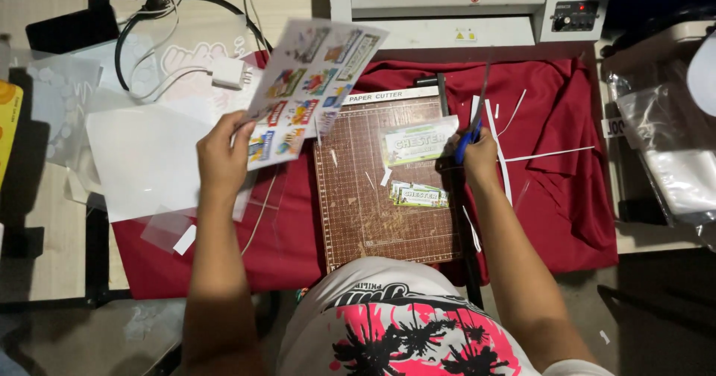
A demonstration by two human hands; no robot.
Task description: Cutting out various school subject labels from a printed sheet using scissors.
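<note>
Left hand (222, 154) pinched laminated sticker sheet (313, 85), raised over surface's left side. Right hand (478, 154) gripped blue cutter handle (465, 142) at paper cutter (384, 186) right edge. Risk: loose cut labels (420, 195) shifting, skewing cuts.

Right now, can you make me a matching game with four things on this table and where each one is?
Things:
1. Glossy sheet of colourful stickers
2. Brown gridded cutting board
3. White square charger plug
4. Grey laminating machine

Places:
A. at the table's far edge
B. on the dark red cloth
C. held up in the left hand
D. beside black cables, upper left

Pairs: 1-C, 2-B, 3-D, 4-A
</note>
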